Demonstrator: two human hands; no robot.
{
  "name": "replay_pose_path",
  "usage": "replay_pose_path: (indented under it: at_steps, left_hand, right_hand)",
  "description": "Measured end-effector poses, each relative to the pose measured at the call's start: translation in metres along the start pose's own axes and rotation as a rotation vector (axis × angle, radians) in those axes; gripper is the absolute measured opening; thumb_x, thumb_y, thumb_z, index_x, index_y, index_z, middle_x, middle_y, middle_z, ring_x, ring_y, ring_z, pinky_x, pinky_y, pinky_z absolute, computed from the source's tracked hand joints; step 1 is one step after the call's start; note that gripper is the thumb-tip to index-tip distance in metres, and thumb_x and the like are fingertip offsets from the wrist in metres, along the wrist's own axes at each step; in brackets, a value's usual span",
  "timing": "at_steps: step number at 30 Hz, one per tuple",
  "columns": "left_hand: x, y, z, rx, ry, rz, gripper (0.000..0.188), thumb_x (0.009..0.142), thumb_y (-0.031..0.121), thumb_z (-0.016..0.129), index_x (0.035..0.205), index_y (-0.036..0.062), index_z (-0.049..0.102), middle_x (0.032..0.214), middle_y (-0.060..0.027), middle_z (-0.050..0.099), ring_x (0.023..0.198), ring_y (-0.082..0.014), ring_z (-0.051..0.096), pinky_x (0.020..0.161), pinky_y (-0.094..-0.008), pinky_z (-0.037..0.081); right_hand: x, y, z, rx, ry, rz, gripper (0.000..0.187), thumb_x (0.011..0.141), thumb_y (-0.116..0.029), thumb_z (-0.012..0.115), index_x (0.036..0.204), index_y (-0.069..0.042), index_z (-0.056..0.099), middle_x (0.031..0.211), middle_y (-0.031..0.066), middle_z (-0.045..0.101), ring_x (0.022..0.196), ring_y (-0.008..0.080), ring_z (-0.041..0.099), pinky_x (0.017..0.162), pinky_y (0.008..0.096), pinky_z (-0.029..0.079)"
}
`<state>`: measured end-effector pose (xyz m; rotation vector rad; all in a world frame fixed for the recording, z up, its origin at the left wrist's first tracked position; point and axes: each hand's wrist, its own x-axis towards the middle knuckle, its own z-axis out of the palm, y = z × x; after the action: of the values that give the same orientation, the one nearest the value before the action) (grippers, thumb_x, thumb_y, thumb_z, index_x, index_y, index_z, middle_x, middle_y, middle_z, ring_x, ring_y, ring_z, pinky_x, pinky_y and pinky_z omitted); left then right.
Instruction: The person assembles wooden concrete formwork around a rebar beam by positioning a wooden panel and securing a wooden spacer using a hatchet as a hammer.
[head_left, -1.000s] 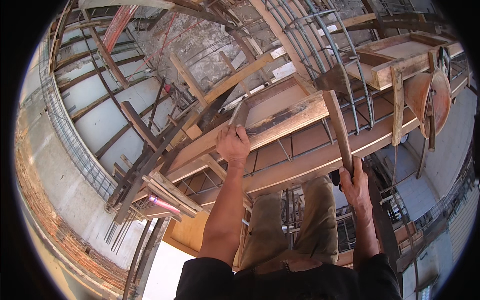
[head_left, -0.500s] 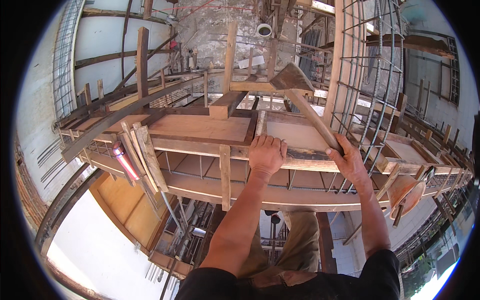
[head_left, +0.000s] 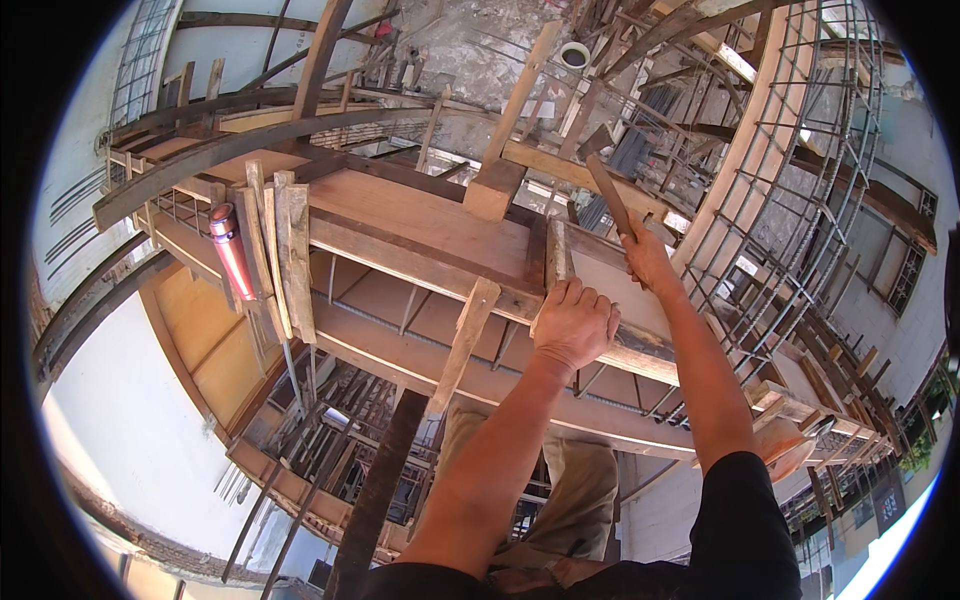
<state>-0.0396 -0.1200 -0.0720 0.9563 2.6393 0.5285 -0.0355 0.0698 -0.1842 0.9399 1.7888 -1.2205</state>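
My right hand (head_left: 650, 258) is closed round the wooden handle of a hatchet (head_left: 608, 195), whose dark wedge-shaped head is raised at the far end, above the formwork. To its left and nearer, my left hand (head_left: 577, 325) has its fingers curled over the near end of a short wooden batten (head_left: 558, 252), at the edge of the timber formwork (head_left: 400, 258). The batten lies across the formwork's top, and its near end is hidden under the fingers. Left of that hand, an upright wooden cleat (head_left: 465, 340) stands against the near side of the formwork.
A red metallic flask-like cylinder (head_left: 228, 245) sits by several upright wood strips (head_left: 295, 255) at the left. A tall rebar cage (head_left: 800, 150) rises at the right. An orange-brown hard hat (head_left: 785, 440) hangs near the right end. Below, an open gap shows lower scaffolding.
My right hand has lifted the hatchet up and away from the formwork. The view has tilted and shifted, while my left hand stays at the batten.
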Motion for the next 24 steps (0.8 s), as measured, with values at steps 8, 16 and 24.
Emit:
replay_pose_path:
  at_steps: [8,16,24]
  left_hand:
    - [-0.005,-0.004,0.001,-0.051,-0.039,-0.033,0.026,0.089,0.030,0.068,0.072,0.0104,0.068,0.079,-0.0082,0.068,0.095,-0.0292,0.065,0.094,-0.0441,0.049]
    - [-0.005,-0.003,0.003,-0.068,-0.017,-0.044,0.026,0.089,0.030,0.068,0.071,0.0107,0.067,0.077,-0.0080,0.065,0.094,-0.0285,0.064,0.093,-0.0429,0.048]
    - [-0.004,-0.002,0.003,-0.016,-0.006,-0.013,0.026,0.089,0.030,0.067,0.072,0.0109,0.067,0.078,-0.0068,0.067,0.094,-0.0273,0.065,0.093,-0.0428,0.049]
  right_hand:
    - [0.010,0.000,0.021,-0.125,-0.223,0.162,0.057,0.105,-0.019,0.050,0.161,-0.020,0.041,0.068,0.0087,0.059,0.050,0.0186,0.058,0.044,0.0377,0.050]
    - [0.012,0.001,0.036,-0.166,-0.217,0.108,0.062,0.103,-0.020,0.051,0.163,-0.022,0.035,0.075,0.0118,0.064,0.053,0.0222,0.062,0.046,0.0395,0.052]
    - [0.009,0.002,0.037,-0.144,-0.180,0.123,0.050,0.101,-0.016,0.046,0.151,-0.015,0.045,0.074,0.0148,0.065,0.054,0.0254,0.065,0.047,0.0438,0.053]
